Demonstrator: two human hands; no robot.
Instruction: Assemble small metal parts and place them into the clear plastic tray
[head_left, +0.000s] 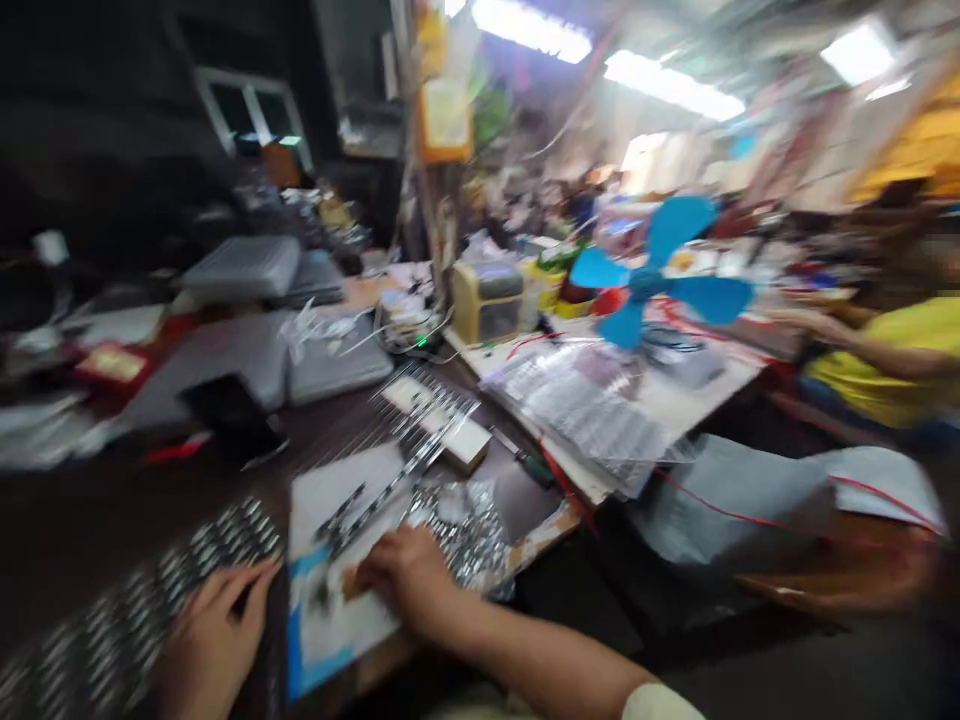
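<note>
A crowded workshop is seen under fluorescent ceiling lights at 12 o'clock, with the whole view smeared by motion blur. A dark workbench is spread across the lower left. A co-worker's yellow shirt is seen at 3 o'clock, and that person's arm is extended toward the bench. A blue fan is placed at 1 o'clock, above a clear plastic bag of stacked sheets. Grey plastic cases are piled at 10 o'clock.

A white board with a blue edge is laid at 6 o'clock, and a band of silver metal pieces is spread at 8 o'clock. The left hand is held at 7 o'clock, against the band's right end. The right hand is rested on the board, and crumpled foil is found just beside it, toward 1 o'clock.

A slim metal strip is lying on the board just beyond the right hand, its long axis running from lower left to upper right. It is nearer the right hand than the left. The right fingers are curled together, and the left fingers are also together, but whether either set is clamped on anything cannot be told.
</note>
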